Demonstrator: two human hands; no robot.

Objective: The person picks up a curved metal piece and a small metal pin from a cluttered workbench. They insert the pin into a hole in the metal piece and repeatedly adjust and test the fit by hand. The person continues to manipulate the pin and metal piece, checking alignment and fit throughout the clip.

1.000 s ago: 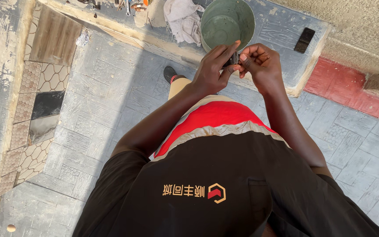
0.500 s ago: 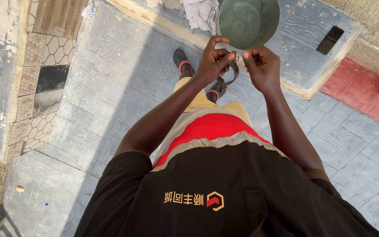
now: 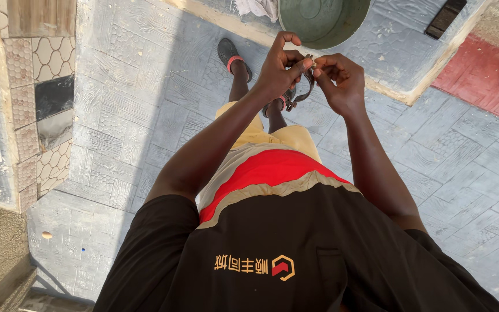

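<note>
Hands up front: left hand (image 3: 277,70) and right hand (image 3: 336,81) both pinching a small dark metal clasp (image 3: 302,86) between their fingers, green basin (image 3: 323,20) just beyond.

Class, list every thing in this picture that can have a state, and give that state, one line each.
Left hand: raised, fingers pinching the strap.
Right hand: raised, fingertips pinching a small piece at the strap's top.
Strap: dark, held between both hands, hanging in a curve.
Basin: green, upright, on the raised ledge.
Cloth: crumpled beside the basin.
</note>
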